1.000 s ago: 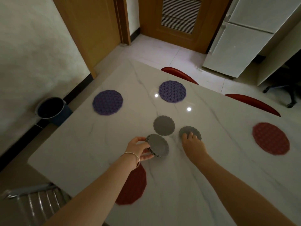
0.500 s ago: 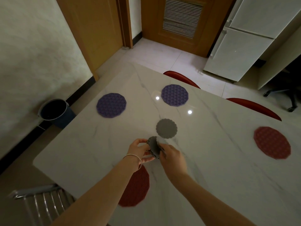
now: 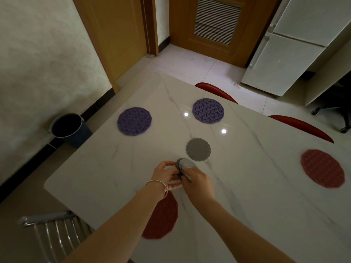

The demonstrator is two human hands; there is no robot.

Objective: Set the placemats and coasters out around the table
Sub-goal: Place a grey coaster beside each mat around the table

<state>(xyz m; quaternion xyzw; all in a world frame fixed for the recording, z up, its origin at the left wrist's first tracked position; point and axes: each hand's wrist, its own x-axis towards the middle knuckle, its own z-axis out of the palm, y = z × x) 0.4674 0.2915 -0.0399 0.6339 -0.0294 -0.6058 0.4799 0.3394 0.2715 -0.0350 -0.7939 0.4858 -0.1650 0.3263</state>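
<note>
Grey coasters (image 3: 183, 166) stacked on edge above mid-table (image 3: 266, 196), pinched by curled fingers of left hand (image 3: 165, 175) and right hand (image 3: 197, 180), probably for peeling one off toward the four mats, one coaster (image 3: 198, 149) lying flat just beyond.

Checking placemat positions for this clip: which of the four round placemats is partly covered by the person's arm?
The dark red round placemat at the table's near edge, under the left forearm. The other red placemat and both purple placemats lie uncovered.

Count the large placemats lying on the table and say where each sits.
4: purple placemat far left, purple placemat far middle, red placemat right, red placemat near edge, partly under the left arm.
</note>
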